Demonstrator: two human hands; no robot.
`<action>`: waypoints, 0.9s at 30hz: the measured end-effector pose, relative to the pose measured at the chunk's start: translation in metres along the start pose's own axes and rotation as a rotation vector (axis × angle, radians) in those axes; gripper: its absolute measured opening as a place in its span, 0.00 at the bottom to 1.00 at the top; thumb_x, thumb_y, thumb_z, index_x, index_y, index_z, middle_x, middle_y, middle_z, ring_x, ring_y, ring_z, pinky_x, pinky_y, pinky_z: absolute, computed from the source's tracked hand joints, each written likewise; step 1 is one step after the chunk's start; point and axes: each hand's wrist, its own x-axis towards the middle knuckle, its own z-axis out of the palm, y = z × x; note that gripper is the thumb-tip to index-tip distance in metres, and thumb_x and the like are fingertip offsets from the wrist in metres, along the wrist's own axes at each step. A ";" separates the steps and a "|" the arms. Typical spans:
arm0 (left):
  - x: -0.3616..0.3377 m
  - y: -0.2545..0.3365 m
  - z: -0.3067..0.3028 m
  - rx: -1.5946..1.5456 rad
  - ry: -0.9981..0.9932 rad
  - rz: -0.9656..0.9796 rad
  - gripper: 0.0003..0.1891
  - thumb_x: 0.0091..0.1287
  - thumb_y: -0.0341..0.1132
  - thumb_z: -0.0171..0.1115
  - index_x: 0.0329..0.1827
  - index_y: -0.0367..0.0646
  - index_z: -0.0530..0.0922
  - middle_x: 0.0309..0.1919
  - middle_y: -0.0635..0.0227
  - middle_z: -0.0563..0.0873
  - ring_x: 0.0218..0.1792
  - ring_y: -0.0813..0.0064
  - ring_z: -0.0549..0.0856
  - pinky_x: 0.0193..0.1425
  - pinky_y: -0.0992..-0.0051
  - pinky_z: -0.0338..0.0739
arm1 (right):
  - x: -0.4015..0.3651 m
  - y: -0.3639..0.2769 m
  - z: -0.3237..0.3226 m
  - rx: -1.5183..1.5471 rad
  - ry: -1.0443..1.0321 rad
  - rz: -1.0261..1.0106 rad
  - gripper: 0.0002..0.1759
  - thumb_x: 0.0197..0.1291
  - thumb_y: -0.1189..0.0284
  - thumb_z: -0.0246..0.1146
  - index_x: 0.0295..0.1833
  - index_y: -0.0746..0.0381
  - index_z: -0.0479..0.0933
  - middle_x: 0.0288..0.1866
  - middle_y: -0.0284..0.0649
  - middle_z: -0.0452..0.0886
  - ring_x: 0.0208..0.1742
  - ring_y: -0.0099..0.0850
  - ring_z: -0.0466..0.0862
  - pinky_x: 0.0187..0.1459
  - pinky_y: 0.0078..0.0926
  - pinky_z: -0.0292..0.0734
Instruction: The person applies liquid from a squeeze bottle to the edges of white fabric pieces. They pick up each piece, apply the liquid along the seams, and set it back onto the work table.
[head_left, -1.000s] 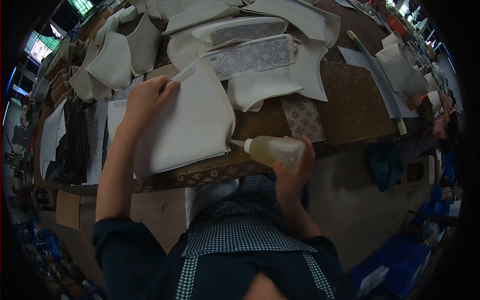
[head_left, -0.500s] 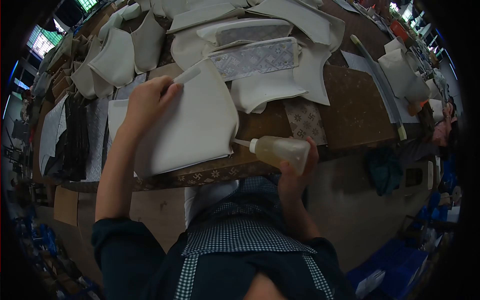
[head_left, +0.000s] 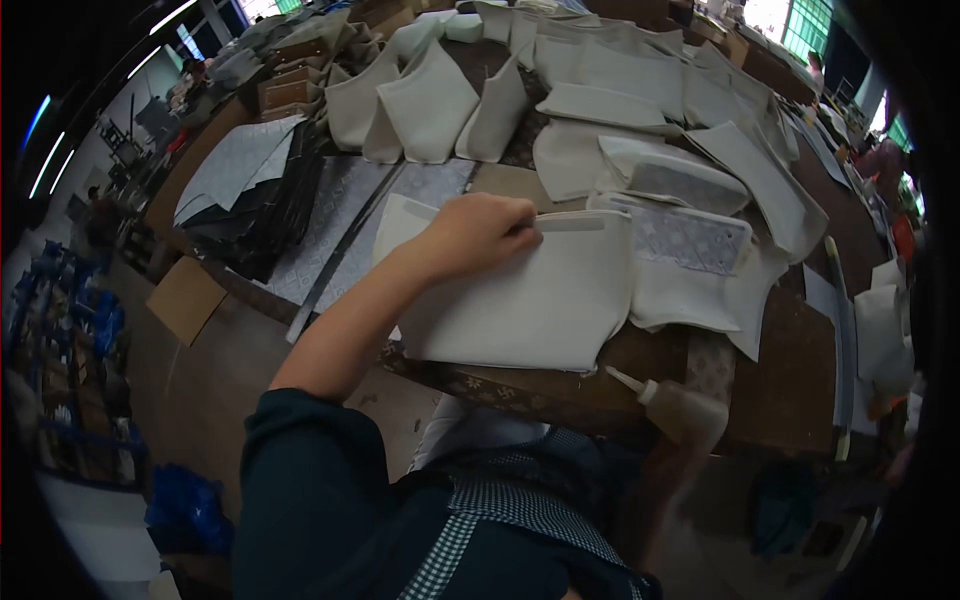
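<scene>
A white leather-like panel [head_left: 525, 300] lies at the front edge of the table, with a grey strip [head_left: 575, 224] along its far edge. My left hand [head_left: 485, 232] is closed at that far edge, fingers curled on the panel beside the strip. In my right hand [head_left: 677, 465] is a squeeze bottle [head_left: 685, 412] of yellowish liquid with a long pointed nozzle. Its tip points left, close to the panel's near right corner but apart from it. The right hand is dim and partly hidden behind the bottle.
More white pieces [head_left: 430, 105] stand folded at the back. A patterned grey panel [head_left: 690, 240] lies among white pieces to the right. Dark sheets [head_left: 265, 210] are stacked at the left beside a black strip [head_left: 350, 245]. A long bar [head_left: 842, 350] lies at the right.
The view has swung left, so the table appears shifted right. The bottle's tip has moved from touching or nearly touching the panel's edge to slightly away. The left hand stays at the far edge.
</scene>
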 end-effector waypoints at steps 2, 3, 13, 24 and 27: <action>-0.005 -0.005 -0.010 -0.014 0.074 -0.051 0.13 0.66 0.43 0.59 0.39 0.41 0.78 0.34 0.54 0.85 0.40 0.51 0.84 0.43 0.56 0.76 | 0.013 -0.018 0.000 0.245 0.022 0.039 0.32 0.68 0.62 0.58 0.71 0.66 0.60 0.65 0.52 0.67 0.64 0.42 0.71 0.63 0.38 0.70; -0.007 -0.013 -0.017 0.029 0.118 -0.110 0.12 0.66 0.42 0.59 0.39 0.41 0.78 0.34 0.54 0.85 0.40 0.51 0.84 0.43 0.56 0.76 | 0.021 -0.035 0.000 0.437 0.056 0.127 0.32 0.69 0.61 0.57 0.71 0.67 0.60 0.66 0.52 0.67 0.64 0.41 0.72 0.64 0.38 0.70; -0.056 -0.173 -0.100 0.394 0.369 -0.598 0.13 0.66 0.42 0.57 0.40 0.39 0.79 0.37 0.51 0.84 0.43 0.48 0.82 0.45 0.54 0.74 | 0.034 -0.039 0.015 0.733 0.038 0.206 0.35 0.69 0.60 0.55 0.73 0.69 0.57 0.67 0.51 0.67 0.66 0.40 0.72 0.66 0.37 0.69; -0.004 -0.190 -0.044 0.732 0.566 -0.436 0.24 0.60 0.36 0.66 0.60 0.44 0.75 0.52 0.59 0.79 0.53 0.57 0.77 0.58 0.59 0.72 | 0.030 -0.062 0.014 1.024 0.096 0.298 0.33 0.68 0.57 0.58 0.71 0.63 0.60 0.61 0.47 0.74 0.62 0.39 0.75 0.64 0.39 0.71; 0.033 -0.138 -0.003 0.438 0.573 -0.081 0.23 0.59 0.36 0.66 0.59 0.42 0.76 0.51 0.57 0.79 0.54 0.55 0.77 0.58 0.60 0.72 | 0.031 -0.067 0.009 1.080 0.077 0.278 0.34 0.68 0.56 0.58 0.72 0.61 0.58 0.62 0.47 0.71 0.63 0.40 0.74 0.65 0.40 0.70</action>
